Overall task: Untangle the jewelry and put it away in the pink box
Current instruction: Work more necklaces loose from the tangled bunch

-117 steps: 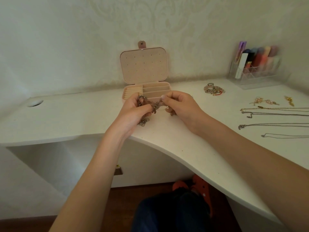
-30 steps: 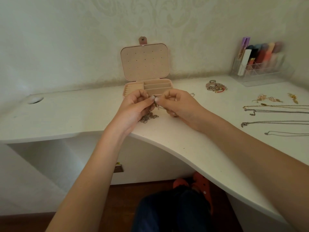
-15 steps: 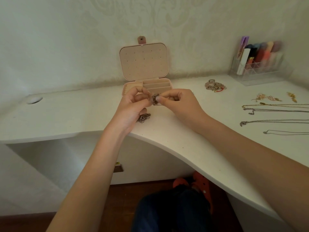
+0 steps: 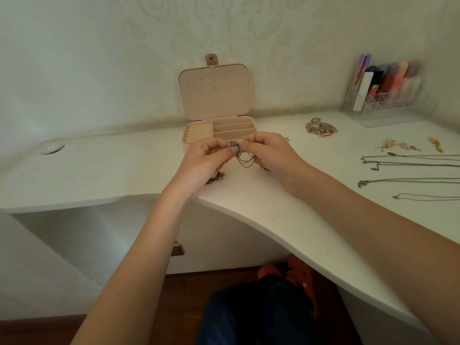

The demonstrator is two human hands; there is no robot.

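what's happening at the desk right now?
A person is working on a tangled chain, pinching it between the left hand and the right hand just above the white desk. Loops hang between the hands and one end trails onto the desk. The pink box stands open right behind, and its visible compartments look empty. Several necklaces lie straightened out to the right, with earrings and a small pile of jewelry beyond them.
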